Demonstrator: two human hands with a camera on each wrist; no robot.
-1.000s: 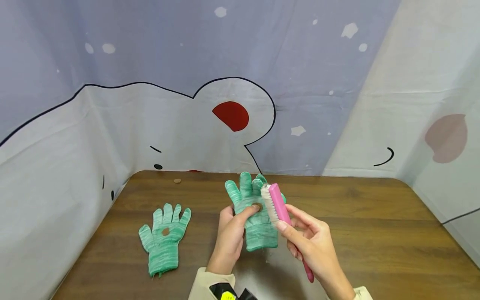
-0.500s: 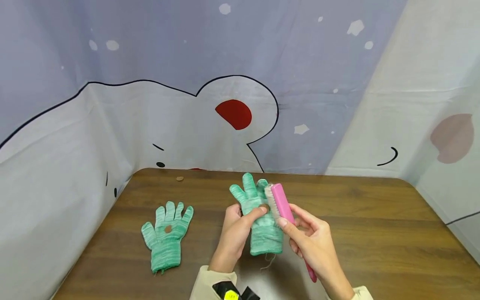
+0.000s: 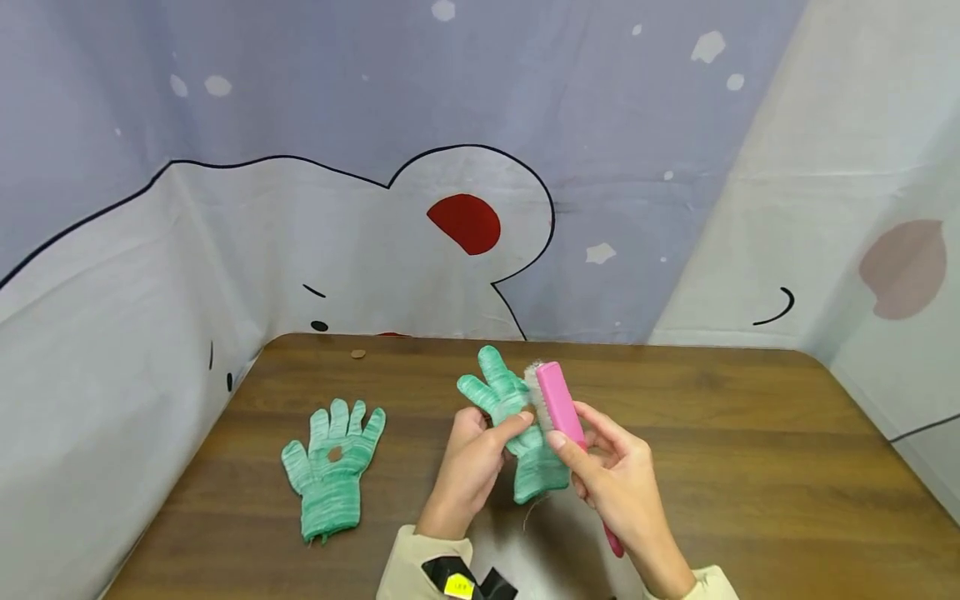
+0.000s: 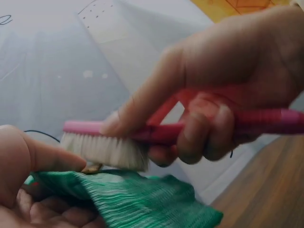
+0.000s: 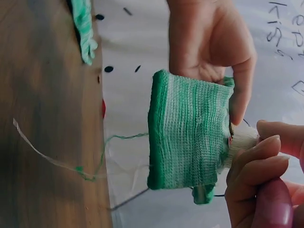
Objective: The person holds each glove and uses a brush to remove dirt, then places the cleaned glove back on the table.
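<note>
My left hand (image 3: 471,471) grips a green knitted glove (image 3: 542,471), its thumb on the palm by a small brown patch (image 4: 92,168). In my right hand (image 3: 622,475) is a pink-handled brush (image 3: 558,400), thumb along its back and fingers curled round the handle. The white bristles (image 4: 109,149) touch the glove near my left thumb, as the left wrist view shows. Some of the glove's fingers are hidden behind the brush. Loose threads (image 5: 123,137) hang from the cuff in the right wrist view.
A matching green glove (image 3: 330,496) lies on the wooden table (image 3: 750,467) at the left, with a brown spot (image 3: 334,454) on its palm. Near the back edge sits a small brown piece (image 3: 358,354). A patterned curtain (image 3: 360,258) stands behind the table.
The held glove has tilted, its cuff swinging to the right and its visible fingers leaning left. The brush stays close over the glove. The other glove lies still.
</note>
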